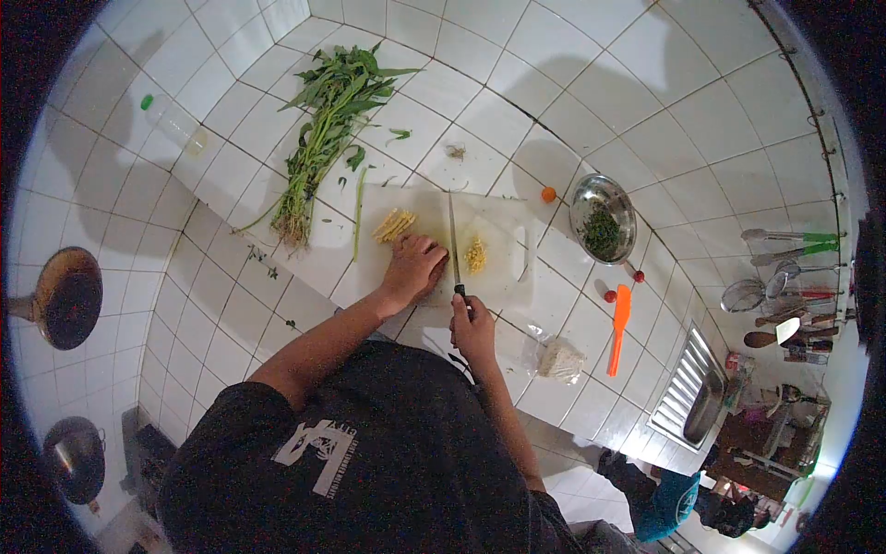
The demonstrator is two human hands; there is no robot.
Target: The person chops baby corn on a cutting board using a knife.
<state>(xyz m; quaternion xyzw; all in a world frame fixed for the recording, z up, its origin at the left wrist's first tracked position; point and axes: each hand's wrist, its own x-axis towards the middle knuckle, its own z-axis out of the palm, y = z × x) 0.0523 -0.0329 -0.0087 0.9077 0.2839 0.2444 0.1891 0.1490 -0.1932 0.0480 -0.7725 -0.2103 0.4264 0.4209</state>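
Cutting board (503, 286): lies flat on the tiled counter (591, 319), its slotted handle end at the right; its near edge is close to the counter's near edge.
Left hand (417, 270): on the board's left half, fingers bent, fingertips at the near end of the yellow strips (394, 225); whether they pinch any is too small to tell.
Right hand (472, 323): just beyond the board's near edge, closed around the dark handle of the knife (454, 235).
Blade: crosses the board's middle, tip at the far edge, with a narrow gap between it and the left hand.
Yellow bits (475, 256): a small heap on the board, right of the blade; board surface shows between them and the handle slot.
Green stalk (359, 212): along the board's left edge; contact is unclear.
Leafy bundle (323, 138): left of the board and beyond it, roots toward the person.
Metal bowl (628, 208): right of the board, holding chopped greens (602, 231), with tiles showing between.
Orange piece (548, 194): between board and bowl, nearer the bowl.
Orange tool (619, 330): right of the board, well apart.
Clear bag (560, 360): off the board's near right corner, pale contents inside.
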